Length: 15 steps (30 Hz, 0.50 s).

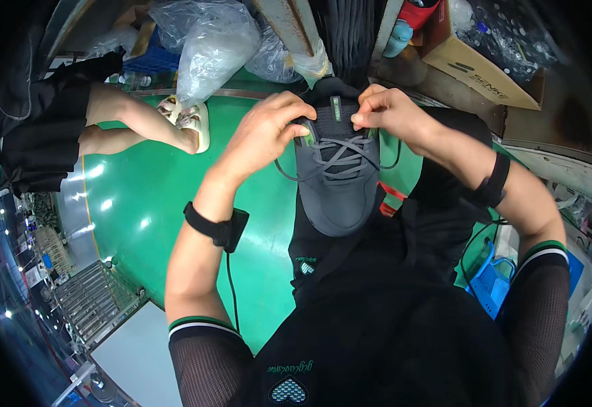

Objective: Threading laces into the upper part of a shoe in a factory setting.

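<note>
Pinching narrowly; left hand, right hand at grey shoe edges, held part unclear; green floor spreads leftward

Shoe mostly dark grey, laces lighter grey, criss-crossed, lime-green bits up by eyelets. Floor loud glossy green (kinda steals show, ngl). Shirt black, sleeves dark mesh weave, cuffs striped green and white, heart pale blue, checkered. Wristband plain black. Basket bright blue, box cardboard brown.
</note>
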Each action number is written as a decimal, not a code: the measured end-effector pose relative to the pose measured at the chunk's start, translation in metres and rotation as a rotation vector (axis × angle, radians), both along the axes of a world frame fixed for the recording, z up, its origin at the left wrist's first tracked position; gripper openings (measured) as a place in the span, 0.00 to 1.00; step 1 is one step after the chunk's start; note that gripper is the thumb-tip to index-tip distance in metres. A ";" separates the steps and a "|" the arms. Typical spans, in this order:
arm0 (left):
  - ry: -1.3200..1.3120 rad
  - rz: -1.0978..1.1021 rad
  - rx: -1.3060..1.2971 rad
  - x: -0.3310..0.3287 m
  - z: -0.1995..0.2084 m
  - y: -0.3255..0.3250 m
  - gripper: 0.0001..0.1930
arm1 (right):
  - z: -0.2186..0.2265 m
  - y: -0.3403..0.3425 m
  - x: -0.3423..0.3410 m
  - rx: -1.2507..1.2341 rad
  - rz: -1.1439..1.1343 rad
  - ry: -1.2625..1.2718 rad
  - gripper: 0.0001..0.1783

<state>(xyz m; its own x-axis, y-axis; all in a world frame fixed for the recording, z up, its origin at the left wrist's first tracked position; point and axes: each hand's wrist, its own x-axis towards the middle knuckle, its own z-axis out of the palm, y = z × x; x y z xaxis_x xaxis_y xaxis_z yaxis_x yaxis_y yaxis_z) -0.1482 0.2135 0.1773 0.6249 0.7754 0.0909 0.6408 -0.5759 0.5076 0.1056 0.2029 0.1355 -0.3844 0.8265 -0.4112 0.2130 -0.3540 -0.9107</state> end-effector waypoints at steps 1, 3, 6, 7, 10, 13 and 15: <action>-0.084 -0.055 -0.115 -0.004 -0.010 0.006 0.15 | 0.018 -0.004 -0.003 0.139 0.036 0.046 0.10; -0.124 -0.121 -0.194 -0.008 -0.008 0.008 0.13 | 0.074 -0.002 -0.017 0.544 0.089 0.270 0.11; -0.155 -0.074 -0.178 -0.013 -0.009 0.001 0.11 | 0.100 0.005 -0.033 0.805 -0.026 0.151 0.10; -0.142 -0.082 -0.189 -0.015 -0.010 0.002 0.11 | 0.076 0.014 -0.031 0.879 -0.001 -0.056 0.10; -0.132 -0.097 -0.163 -0.014 -0.012 -0.001 0.11 | 0.029 0.002 -0.018 0.922 0.262 -0.762 0.11; -0.056 -0.172 -0.059 -0.010 -0.006 0.006 0.11 | 0.030 0.001 -0.013 0.746 0.483 -0.910 0.11; -0.027 -0.228 -0.052 -0.011 -0.010 0.007 0.12 | 0.024 0.005 -0.014 0.818 0.516 -0.720 0.13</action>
<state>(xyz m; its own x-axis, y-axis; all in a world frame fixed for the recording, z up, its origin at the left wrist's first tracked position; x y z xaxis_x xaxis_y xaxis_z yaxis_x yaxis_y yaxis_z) -0.1592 0.2208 0.1677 0.7823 0.6186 0.0733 0.4832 -0.6768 0.5554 0.0917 0.2080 0.1597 -0.6443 0.7591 -0.0931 0.7105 0.5490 -0.4402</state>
